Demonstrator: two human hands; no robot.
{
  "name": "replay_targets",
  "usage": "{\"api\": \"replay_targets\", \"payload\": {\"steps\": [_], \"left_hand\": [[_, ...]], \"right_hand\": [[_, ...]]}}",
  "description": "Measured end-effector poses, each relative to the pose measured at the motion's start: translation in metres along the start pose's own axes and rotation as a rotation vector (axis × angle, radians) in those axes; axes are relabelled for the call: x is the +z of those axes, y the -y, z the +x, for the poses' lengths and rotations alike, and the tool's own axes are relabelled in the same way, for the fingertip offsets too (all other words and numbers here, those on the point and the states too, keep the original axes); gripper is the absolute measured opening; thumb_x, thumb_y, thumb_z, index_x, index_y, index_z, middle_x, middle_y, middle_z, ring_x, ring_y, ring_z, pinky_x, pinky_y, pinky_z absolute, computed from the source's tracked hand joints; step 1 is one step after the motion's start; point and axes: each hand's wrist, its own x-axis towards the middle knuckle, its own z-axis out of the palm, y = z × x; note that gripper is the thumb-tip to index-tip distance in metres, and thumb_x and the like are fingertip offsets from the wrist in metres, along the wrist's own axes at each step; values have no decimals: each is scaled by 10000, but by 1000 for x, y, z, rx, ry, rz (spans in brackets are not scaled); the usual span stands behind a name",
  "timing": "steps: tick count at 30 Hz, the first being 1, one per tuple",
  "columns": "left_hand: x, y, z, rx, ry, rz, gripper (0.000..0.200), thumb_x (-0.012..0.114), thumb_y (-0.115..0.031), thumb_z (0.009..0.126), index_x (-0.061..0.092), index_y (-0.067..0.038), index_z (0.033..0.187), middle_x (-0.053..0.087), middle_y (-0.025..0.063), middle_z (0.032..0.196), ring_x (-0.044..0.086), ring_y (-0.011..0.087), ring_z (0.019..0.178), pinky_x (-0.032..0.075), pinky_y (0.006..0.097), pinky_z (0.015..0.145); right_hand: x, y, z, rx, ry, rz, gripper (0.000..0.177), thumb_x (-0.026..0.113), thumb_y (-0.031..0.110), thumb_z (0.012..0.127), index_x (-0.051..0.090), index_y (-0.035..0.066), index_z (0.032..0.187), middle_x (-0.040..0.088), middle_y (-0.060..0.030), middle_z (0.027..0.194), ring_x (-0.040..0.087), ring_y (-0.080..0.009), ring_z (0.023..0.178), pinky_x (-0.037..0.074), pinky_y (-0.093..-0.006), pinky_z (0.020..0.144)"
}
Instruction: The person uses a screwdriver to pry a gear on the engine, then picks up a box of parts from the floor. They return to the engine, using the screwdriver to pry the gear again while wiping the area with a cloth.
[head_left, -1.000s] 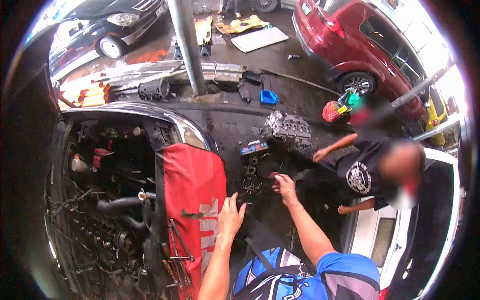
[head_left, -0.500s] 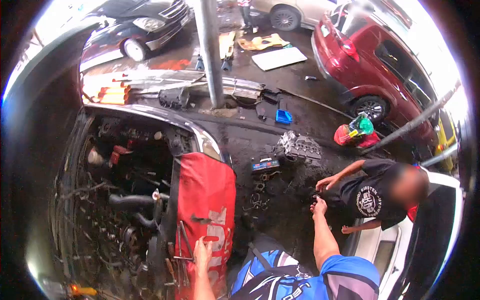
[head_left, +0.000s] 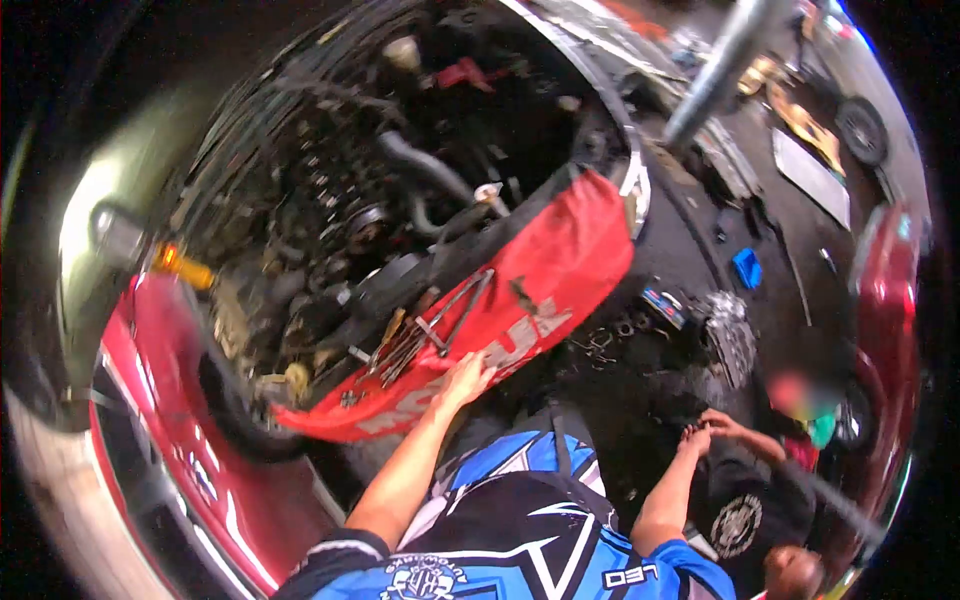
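My left hand [head_left: 468, 378] rests flat on the red fender cover [head_left: 570, 235], fingers stretched out and holding nothing. Just beyond its fingertips, a metal T-handle wrench [head_left: 455, 312] and several other hand tools [head_left: 400, 350] lie on the cover along the engine bay's edge. Out to the side, my right hand [head_left: 695, 438] is closed and meets a co-worker's hand [head_left: 722, 424]. Whatever is between our fingers is too small and blurred to name. The co-worker wears a dark printed shirt [head_left: 750, 500].
The open engine bay [head_left: 330, 200] lies ahead, with a hose [head_left: 425, 165] across it. A yellow-orange work light [head_left: 183, 267] sits at the left. On the floor are an engine part [head_left: 730, 340], a blue tray [head_left: 746, 268] and a boxed item [head_left: 663, 308]. A metal pole [head_left: 725, 70] stands beyond.
My view has swung left, toward the engine bay. My left hand has shifted on the cover and lies flatter, and my right hand now meets the co-worker's hand.
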Motion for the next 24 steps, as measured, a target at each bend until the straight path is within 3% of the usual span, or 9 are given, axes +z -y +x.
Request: {"api": "replay_targets", "payload": {"steps": [7,9,10,12,16,18,20,22,24], "left_hand": [[-2,11,-36,-88,-49,-56,553,611,-322,964,544,91,1325,593,262,1337,559,379,1276,451,454,1077],[23,35,-40,-36,-228,-58,509,632,-342,954,570,30,1296,654,218,1173,625,366,1126,494,462,959],[28,37,-44,-9,-313,-59,487,642,-352,949,583,0,1281,684,196,1090,658,359,1052,516,466,900],[27,41,-53,-81,-294,-145,486,651,-355,945,591,-3,1275,691,180,1046,666,347,1004,519,457,867],[16,39,-73,-240,-249,-261,496,664,-365,938,598,-3,1271,695,161,979,674,315,932,524,435,807],[17,50,-75,-300,-312,-299,480,654,-370,951,606,-22,1279,702,153,988,678,301,922,528,427,810],[13,53,-85,-349,-427,-346,463,639,-370,961,616,-38,1282,704,155,1007,674,311,927,530,438,827],[-5,47,-94,-403,-550,-429,447,625,-386,978,627,-49,1271,719,148,940,691,313,848,542,435,786],[-16,59,-95,-455,-645,-477,444,616,-396,989,629,-51,1268,725,145,919,697,302,821,548,427,766]], "right_hand": [[7,-7,21,46,-113,-49,276,556,389,1005,618,133,919,623,-37,785,592,-172,600,494,-305,503],[8,-27,59,53,-187,-30,254,545,355,998,618,128,910,642,-61,798,599,-180,606,505,-315,512],[29,-16,34,113,-393,-55,243,521,324,977,627,116,908,659,-99,805,612,-199,618,505,-324,525],[55,-40,10,42,-188,-139,256,531,323,955,654,114,1039,661,-125,844,639,-234,670,502,-335,544],[128,-70,-89,147,525,-45,412,569,321,967,566,155,1343,654,-121,1058,637,-263,723,465,-344,553],[186,-68,-151,89,602,-328,402,610,341,983,563,142,1330,631,-82,1078,631,-233,744,462,-313,582],[230,-73,-180,-1,891,-383,403,650,360,977,565,94,1268,607,-23,990,633,-191,835,498,-334,678],[280,-73,-225,-166,1009,-421,408,643,330,994,556,74,1299,599,-57,1075,620,-153,813,475,-249,646],[334,-74,-274,-372,1042,-443,445,637,339,993,560,11,1285,605,-90,1089,620,-194,870,513,-313,735]]}}
